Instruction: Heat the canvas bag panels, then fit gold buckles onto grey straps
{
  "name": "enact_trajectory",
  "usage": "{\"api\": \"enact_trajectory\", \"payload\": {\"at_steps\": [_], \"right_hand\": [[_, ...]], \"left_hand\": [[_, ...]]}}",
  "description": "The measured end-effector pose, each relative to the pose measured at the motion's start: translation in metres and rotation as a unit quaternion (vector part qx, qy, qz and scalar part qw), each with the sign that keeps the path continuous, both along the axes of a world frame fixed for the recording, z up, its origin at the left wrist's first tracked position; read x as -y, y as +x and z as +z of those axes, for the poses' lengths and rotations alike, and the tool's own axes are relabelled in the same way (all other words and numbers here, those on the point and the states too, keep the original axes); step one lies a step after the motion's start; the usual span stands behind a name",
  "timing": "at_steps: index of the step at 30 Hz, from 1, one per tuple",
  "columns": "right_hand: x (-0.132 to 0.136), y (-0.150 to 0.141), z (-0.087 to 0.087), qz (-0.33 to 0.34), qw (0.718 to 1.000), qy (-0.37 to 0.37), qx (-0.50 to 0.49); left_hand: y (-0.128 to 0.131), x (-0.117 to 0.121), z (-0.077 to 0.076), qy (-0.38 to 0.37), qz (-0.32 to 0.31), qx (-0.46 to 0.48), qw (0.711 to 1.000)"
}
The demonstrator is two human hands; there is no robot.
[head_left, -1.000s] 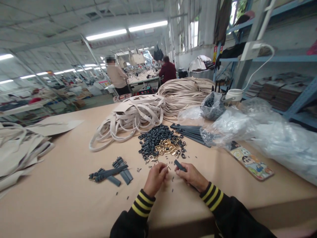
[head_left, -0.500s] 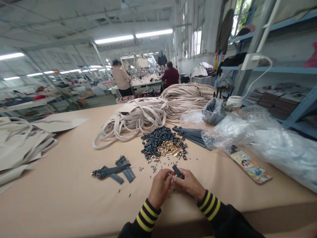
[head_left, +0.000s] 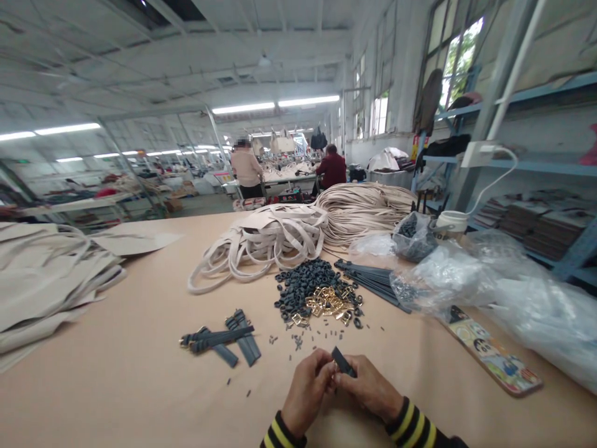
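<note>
My right hand (head_left: 370, 387) is closed round a short dark strap (head_left: 342, 361), one end of which sticks up past the thumb. A glint of gold, apparently a small buckle (head_left: 334, 366), shows where the strap meets the fingertips of my left hand (head_left: 306, 387). Those fingers pinch at it, and the two hands touch. Just beyond them lie gold buckles (head_left: 329, 300) beside a heap of dark loops (head_left: 303, 283). Tiny dark pieces (head_left: 297, 341) are scattered before the heap. Left of my hands, several dark straps with buckles (head_left: 219, 337) lie crossed in a small pile.
Beige straps (head_left: 261, 233) and a coiled bundle (head_left: 364, 211) stand at the back. Dark strips (head_left: 373, 283), plastic bags (head_left: 452, 274) and a patterned phone-like object (head_left: 497, 354) are to the right. Beige panels (head_left: 51, 274) cover the table's left. Two people work farther off.
The view has tilted up, so the table and hands sit lower in the picture. Both hands stay together on the strap and buckle; the fingers have shifted slightly.
</note>
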State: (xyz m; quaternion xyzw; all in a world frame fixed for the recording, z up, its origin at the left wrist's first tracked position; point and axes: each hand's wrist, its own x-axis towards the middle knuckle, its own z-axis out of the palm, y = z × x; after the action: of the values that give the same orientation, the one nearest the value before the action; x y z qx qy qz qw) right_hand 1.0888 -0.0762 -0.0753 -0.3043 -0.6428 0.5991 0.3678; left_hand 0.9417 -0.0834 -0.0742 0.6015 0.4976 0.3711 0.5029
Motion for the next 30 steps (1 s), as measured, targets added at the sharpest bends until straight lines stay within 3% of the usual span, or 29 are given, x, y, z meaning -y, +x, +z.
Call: {"api": "enact_trajectory", "payload": {"at_steps": [4, 9, 14, 19, 23, 27, 30], "right_hand": [[0.002, 0.003, -0.003, -0.034, 0.998, 0.002, 0.053], [0.001, 0.007, -0.009, -0.098, 0.982, -0.123, 0.101], [0.006, 0.009, 0.0, -0.056, 0.994, -0.056, 0.07], [0.01, 0.017, 0.005, 0.002, 0.997, -0.074, 0.016], [0.01, 0.021, 0.002, 0.022, 0.997, -0.074, 0.003], [0.012, 0.016, 0.004, -0.012, 0.998, -0.065, 0.016], [0.015, 0.01, 0.005, -0.068, 0.996, -0.053, 0.03]], "left_hand": [[-0.006, 0.002, 0.006, 0.01, 0.005, -0.021, 1.0], [-0.003, 0.004, 0.029, 0.013, 0.018, -0.021, 1.0], [0.004, 0.005, 0.043, -0.023, 0.02, 0.02, 0.999], [-0.004, -0.001, 0.034, -0.005, 0.059, 0.028, 0.998], [-0.007, -0.001, 0.026, -0.089, 0.032, 0.127, 0.987], [0.001, 0.006, 0.02, -0.203, 0.025, 0.239, 0.949], [0.01, 0.011, 0.014, -0.23, 0.028, 0.277, 0.933]]}}
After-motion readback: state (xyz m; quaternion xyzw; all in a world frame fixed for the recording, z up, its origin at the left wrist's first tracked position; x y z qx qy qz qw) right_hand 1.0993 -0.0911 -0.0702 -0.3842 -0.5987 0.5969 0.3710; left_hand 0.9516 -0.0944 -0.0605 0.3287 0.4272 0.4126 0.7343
